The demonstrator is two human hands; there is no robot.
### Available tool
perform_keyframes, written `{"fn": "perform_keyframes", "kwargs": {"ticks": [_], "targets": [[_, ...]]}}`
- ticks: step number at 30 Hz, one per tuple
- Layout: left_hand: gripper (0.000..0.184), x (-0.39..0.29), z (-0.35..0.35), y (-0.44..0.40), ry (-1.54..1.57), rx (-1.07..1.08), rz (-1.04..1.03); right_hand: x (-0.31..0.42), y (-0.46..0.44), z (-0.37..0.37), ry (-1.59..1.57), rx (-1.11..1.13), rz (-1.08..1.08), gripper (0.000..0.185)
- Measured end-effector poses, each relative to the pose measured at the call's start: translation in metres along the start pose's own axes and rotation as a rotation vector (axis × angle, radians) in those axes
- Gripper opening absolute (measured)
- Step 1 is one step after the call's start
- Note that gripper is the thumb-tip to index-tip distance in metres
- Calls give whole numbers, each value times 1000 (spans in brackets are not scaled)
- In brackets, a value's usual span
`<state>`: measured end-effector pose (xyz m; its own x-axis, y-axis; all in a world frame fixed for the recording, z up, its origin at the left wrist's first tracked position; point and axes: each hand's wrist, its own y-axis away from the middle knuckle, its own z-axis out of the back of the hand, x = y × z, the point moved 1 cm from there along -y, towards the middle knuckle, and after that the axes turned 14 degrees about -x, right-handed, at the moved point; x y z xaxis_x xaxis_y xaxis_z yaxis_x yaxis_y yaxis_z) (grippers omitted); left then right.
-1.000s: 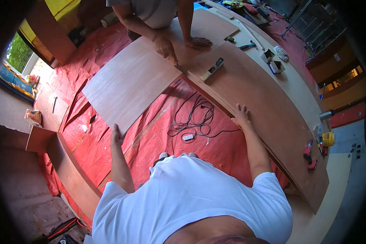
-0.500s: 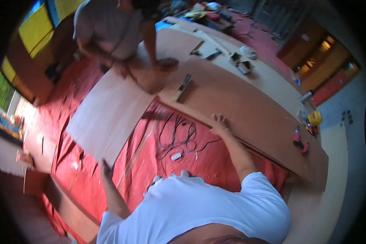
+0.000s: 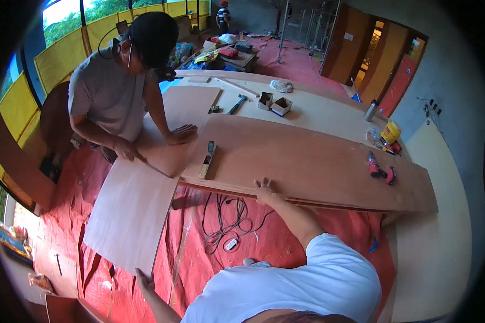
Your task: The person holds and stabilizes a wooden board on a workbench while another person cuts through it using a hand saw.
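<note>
At the near corner of a thin plywood sheet [image 3: 126, 215], my left hand [image 3: 145, 282] grips the edge, thumb on top and the other fingers hidden beneath. My right hand [image 3: 265, 192] lies with fingers spread on the near edge of a brown wood panel [image 3: 312, 167], which rests on other boards. A co-worker leans over the sheet from the left, one hand [image 3: 182, 133] flat on it. The co-worker's other hand [image 3: 126, 149] holds a long thin-bladed tool [image 3: 157, 169], perhaps a handsaw, against the sheet. A hand plane [image 3: 207, 160] sits on the panel between us.
A red drill [image 3: 376, 168] lies on the panel's right part. Behind it are a hammer [image 3: 236, 105], two small open boxes [image 3: 281, 106], a metal flask [image 3: 371, 111] and a yellow tub [image 3: 390, 132]. A black cable [image 3: 226, 223] with a white socket block [image 3: 230, 244] lies on the red floor covering.
My view has tilted up, showing more of the room and the co-worker's head. The thin-bladed tool now shows clearly on the sheet. Both my hands keep their places.
</note>
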<state>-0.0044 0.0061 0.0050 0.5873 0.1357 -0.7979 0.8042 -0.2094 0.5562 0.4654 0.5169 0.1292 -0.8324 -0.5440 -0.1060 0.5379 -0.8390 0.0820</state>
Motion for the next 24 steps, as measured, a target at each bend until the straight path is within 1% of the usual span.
{"fn": "perform_keyframes", "kwargs": {"ticks": [1,4,5,8,14,16,17,19,20,22,23,24], "targets": [[69,-1,0,8,-109,13,-123,0,-2,-7,-4,-9,-12,92],[83,-5,-2,14,-246,77,-290,-2,-2,-7,-28,-11,-16,92],[83,-5,-2,15,-246,95,-303,-2,-1,-4,-38,-8,-12,92],[83,-3,3,10,-280,108,-306,-2,-1,-13,-48,-44,-1,92],[85,8,14,-11,-259,148,-307,-1,3,-2,-10,-27,9,92],[83,4,7,-5,-230,131,-295,-1,1,-3,-78,-32,-28,91],[82,1,5,7,-209,101,-277,-2,0,-5,-111,-35,-47,91],[73,-3,-1,12,-181,75,-246,-2,-2,-6,-69,-11,-28,91],[66,10,15,-15,-176,79,-233,-2,-2,-5,-47,0,-19,91],[64,11,12,-19,-203,71,-210,-2,-1,-7,-60,-26,-46,91],[69,4,9,-5,-237,59,-200,-2,-1,-9,-68,-38,-59,91],[68,1,6,1,-231,68,-185,-2,-2,-10,-70,-44,-52,91]]}}
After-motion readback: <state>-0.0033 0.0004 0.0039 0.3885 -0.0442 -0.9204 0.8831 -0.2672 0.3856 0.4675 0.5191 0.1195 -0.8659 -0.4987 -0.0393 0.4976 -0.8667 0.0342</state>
